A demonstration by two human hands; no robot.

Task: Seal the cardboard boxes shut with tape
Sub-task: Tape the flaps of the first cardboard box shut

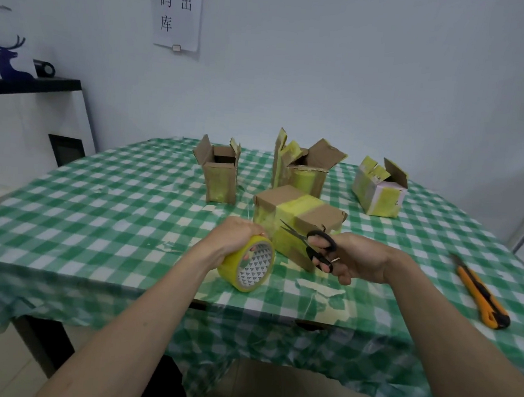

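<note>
A person's 2 bare arms reach over a counter (98,185) covered in green-and-white checked cloth. The left hand (240,234) curls its grip over the top of a roll of yellow tape (247,264), held on edge near the counter's near edge, probably to keep the tape taut. The right hand (354,260) has its grip threaded through the black handles of a pair of scissors (312,244), blades parted and pointing left toward the roll, seemingly ready to cut a strip. Whether a strip actually runs from roll to box is too faint to tell.

Just beyond both hands, near the middle of the counter, lies a closed cardboard box (300,215) with a yellow band of tape across its top; the scissors overlap its front face in the view. 3 more boxes stand toward the far edge with flaps open: 1 at the left (220,176), 1 in the middle (303,170), 1 at the right (379,190). An orange utility knife (479,293) lies untouched near the right edge.
</note>
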